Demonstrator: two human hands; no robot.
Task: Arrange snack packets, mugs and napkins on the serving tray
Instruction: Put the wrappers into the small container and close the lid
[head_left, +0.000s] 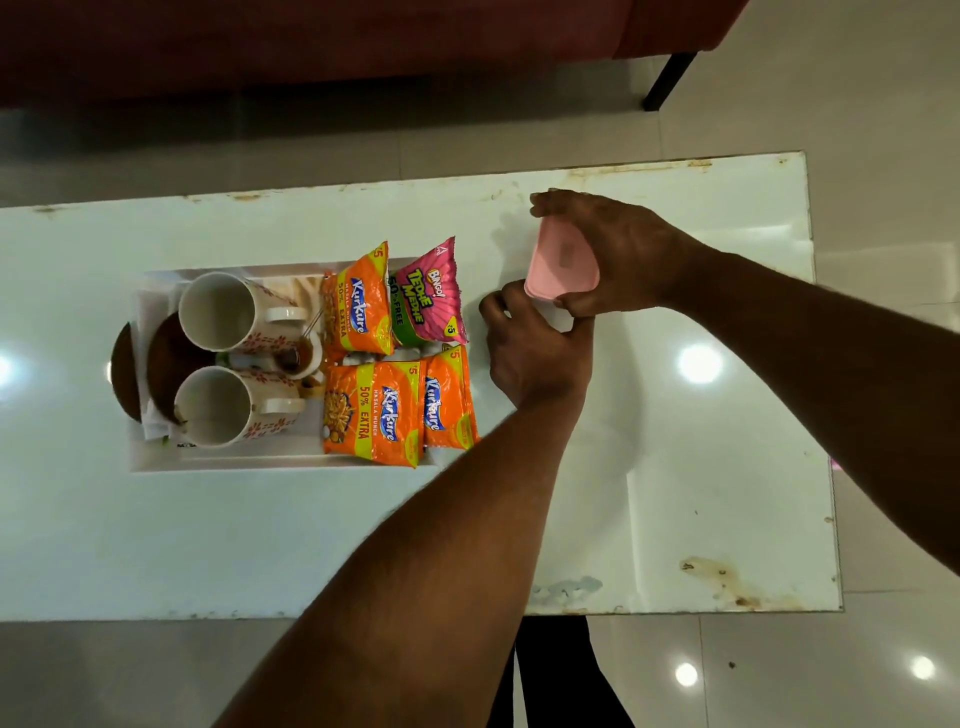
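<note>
A white serving tray (223, 460) lies left of centre on the white table. Two white mugs with red flower prints (221, 310) (213, 405) lie in its left half, handles to the right. Three orange Kurkure packets (358, 306) (371, 413) (449, 397) and a pink Bingo packet (428, 293) fill its right half. Just right of the tray, my right hand (618, 249) grips a pink plastic box (561, 262) from above. My left hand (535, 348) touches the box's near corner with its fingertips; whether it grips is unclear.
Dark brown round plates (166, 364) stand at the tray's left end, with white napkins under the mugs. A small bowl of brown sauce (298, 356) sits between the mugs and the packets. The table (701, 467) has stained edges. A red sofa (311, 41) stands beyond it.
</note>
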